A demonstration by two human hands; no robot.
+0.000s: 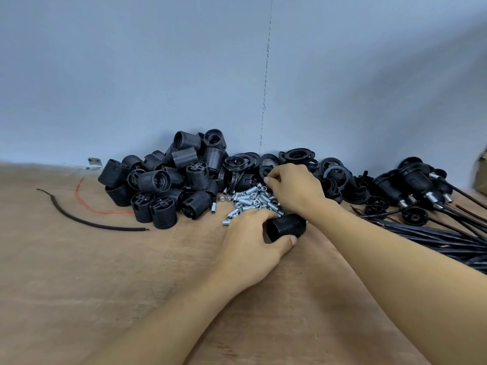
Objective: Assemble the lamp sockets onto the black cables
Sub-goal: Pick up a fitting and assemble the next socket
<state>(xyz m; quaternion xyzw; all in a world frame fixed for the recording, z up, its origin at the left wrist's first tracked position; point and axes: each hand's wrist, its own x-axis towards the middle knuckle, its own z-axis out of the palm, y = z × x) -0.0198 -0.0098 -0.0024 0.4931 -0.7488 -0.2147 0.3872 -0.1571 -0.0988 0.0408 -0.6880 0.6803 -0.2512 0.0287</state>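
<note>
Gripping a socket (287, 227) beside the metal tubes (250, 199), left hand (250, 246) curls tight; right hand (296, 189) bunches over them (hold unclear).

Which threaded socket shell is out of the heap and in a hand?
The socket shell that the left hand grips, on its side beside the metal tubes; the other shells sit heaped by the wall.

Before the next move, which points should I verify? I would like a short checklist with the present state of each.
1. Grip of the left hand round the socket: ok.
2. The right hand is over the metal tubes: ok.
3. One tube pinched by that hand: cannot tell.
4. The black cables lie near, on the right: ok.
5. Cable threaded into the held socket: cannot tell.
</note>
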